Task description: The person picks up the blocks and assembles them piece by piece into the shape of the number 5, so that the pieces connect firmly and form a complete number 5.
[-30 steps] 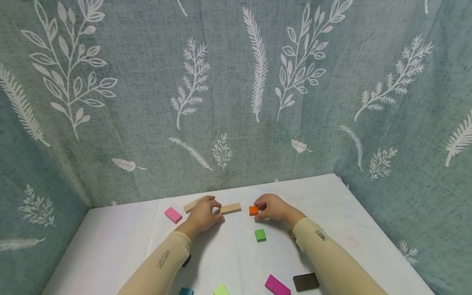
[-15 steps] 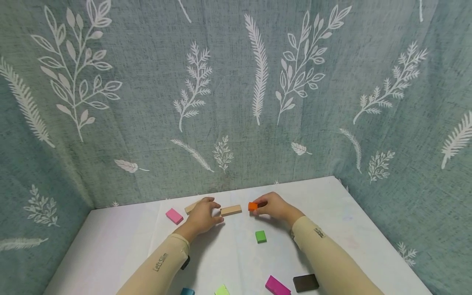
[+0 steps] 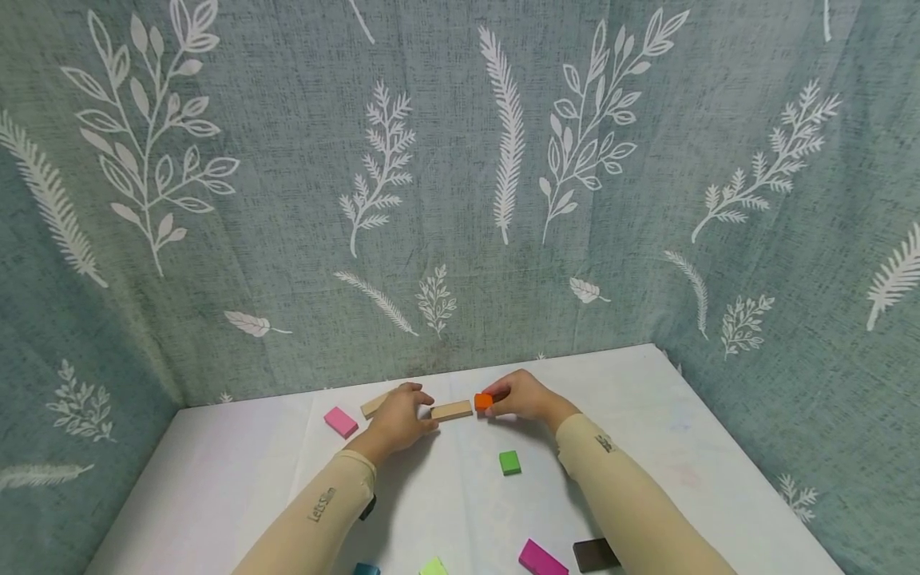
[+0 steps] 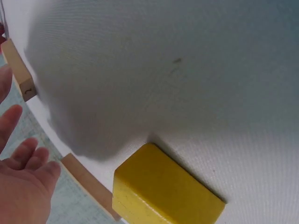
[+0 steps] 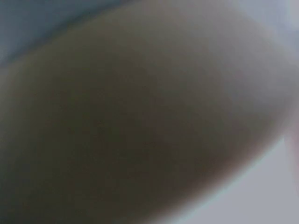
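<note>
My right hand (image 3: 528, 397) pinches a small orange block (image 3: 483, 402) between thumb and fingertips, right at the right end of a light wooden block (image 3: 451, 411). At that wooden block's other end is my left hand (image 3: 399, 417), its fingers relaxed and parted with nothing gripped. A second wooden block (image 3: 374, 405) lies partly hidden behind the left hand. In the left wrist view, the left fingers (image 4: 10, 123) show beside the wooden block (image 4: 18, 70), and a yellow block (image 4: 163, 186) lies close by. A blurred, dark surface fills most of the right wrist view.
On the white table (image 3: 237, 471) lie a pink block (image 3: 341, 422), a green block (image 3: 509, 462), a magenta block (image 3: 542, 558) and a dark brown block (image 3: 595, 555). Blue (image 3: 366, 569) and lime blocks (image 3: 434, 567) sit at the bottom edge. A leaf-patterned curtain (image 3: 460, 200) stands behind.
My right hand has taken hold of the orange block, raised it slightly and moved it left to the wooden block's end. The left hand has stayed nearly still.
</note>
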Motion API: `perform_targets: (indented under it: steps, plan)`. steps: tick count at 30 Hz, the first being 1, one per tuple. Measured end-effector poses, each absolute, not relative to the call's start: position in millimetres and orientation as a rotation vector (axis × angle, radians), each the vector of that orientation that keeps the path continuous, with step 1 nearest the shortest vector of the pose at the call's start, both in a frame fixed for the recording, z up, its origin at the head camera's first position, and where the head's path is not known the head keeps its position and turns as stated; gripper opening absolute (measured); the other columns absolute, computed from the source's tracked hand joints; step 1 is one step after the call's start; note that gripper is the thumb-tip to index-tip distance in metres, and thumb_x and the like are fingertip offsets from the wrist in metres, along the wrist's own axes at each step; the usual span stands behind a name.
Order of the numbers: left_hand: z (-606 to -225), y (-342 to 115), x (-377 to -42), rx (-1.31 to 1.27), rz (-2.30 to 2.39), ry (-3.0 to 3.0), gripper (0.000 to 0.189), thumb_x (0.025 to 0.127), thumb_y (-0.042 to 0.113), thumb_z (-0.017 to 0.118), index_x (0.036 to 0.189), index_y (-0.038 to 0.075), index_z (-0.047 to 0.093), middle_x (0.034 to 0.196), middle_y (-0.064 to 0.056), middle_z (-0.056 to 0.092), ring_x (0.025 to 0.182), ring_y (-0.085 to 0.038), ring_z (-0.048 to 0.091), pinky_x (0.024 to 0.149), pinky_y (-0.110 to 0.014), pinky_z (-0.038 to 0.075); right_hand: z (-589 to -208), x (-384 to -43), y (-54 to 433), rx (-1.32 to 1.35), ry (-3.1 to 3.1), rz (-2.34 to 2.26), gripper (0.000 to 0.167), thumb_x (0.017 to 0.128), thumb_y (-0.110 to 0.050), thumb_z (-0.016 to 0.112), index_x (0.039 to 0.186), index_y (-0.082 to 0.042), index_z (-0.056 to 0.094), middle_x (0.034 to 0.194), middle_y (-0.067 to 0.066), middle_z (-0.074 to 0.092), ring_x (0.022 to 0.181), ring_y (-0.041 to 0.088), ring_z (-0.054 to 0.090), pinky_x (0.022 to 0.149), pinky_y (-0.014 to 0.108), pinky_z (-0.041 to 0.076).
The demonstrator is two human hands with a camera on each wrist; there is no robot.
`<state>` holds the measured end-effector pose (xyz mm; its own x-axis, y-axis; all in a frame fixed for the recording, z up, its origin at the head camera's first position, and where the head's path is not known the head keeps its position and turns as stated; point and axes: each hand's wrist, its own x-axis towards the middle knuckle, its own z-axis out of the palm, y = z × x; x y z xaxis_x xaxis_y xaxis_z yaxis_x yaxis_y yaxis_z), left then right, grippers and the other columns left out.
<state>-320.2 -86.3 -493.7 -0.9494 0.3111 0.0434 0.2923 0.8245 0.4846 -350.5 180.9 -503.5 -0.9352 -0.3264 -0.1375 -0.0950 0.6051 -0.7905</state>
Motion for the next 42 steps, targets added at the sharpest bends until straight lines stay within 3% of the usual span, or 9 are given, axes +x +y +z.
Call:
perform_targets:
  steps: [8, 18, 25, 33, 42]
  plan:
    - [-493, -85, -320, 0.525, 0.714, 2.976, 0.04, 0.082, 0.025, 0.084, 0.116, 0.008, 0.074, 0.145, -0.019, 0.054, 0.135, -0.042, 0.052, 0.111, -0.054, 0.044, -503, -354, 179, -0.362, 2.603, -1.197, 0.039, 0.078, -0.015, 0.087, 0.116, -0.012, 0.077, 0.119, 0.003, 0.075, 0.104, 0.013, 0.068, 0.099, 0.037, 0.055]
    - [-496, -87, -323, 0.512, 0.675, 2.978, 0.038, 0.082, 0.023, 0.083, 0.115, 0.008, 0.074, 0.144, -0.019, 0.055, 0.134, -0.042, 0.052, 0.11, -0.054, 0.044, -507, -360, 176, -0.43, 2.601, -1.163, 0.034, 0.077, -0.012, 0.088, 0.11, -0.011, 0.079, 0.128, 0.001, 0.071, 0.131, 0.024, 0.06, 0.114, 0.044, 0.044]
    - [-501, -87, -325, 0.516, 0.668, 2.985, 0.036, 0.081, 0.023, 0.084, 0.113, 0.009, 0.075, 0.143, -0.019, 0.056, 0.132, -0.043, 0.053, 0.109, -0.055, 0.045, -507, -361, 176, -0.452, 2.651, -1.079, 0.038, 0.076, -0.011, 0.088, 0.113, -0.008, 0.078, 0.128, 0.004, 0.072, 0.129, 0.026, 0.061, 0.112, 0.044, 0.046]
    - [-508, -86, -327, 0.545, 0.662, 3.007, 0.029, 0.083, 0.02, 0.083, 0.11, 0.012, 0.077, 0.141, -0.019, 0.057, 0.13, -0.042, 0.055, 0.109, -0.055, 0.045, -507, -362, 173, -0.427, 2.635, -1.075, 0.039, 0.077, -0.014, 0.088, 0.115, -0.012, 0.078, 0.13, 0.001, 0.07, 0.135, 0.025, 0.056, 0.117, 0.045, 0.039]
    - [-508, -84, -330, 0.561, 0.638, 3.014, 0.027, 0.084, 0.02, 0.083, 0.11, 0.014, 0.077, 0.141, -0.019, 0.057, 0.131, -0.04, 0.055, 0.115, -0.056, 0.038, -508, -365, 174, -0.409, 2.646, -1.032, 0.038, 0.077, -0.015, 0.088, 0.114, -0.014, 0.079, 0.13, -0.001, 0.07, 0.135, 0.025, 0.056, 0.118, 0.047, 0.038]
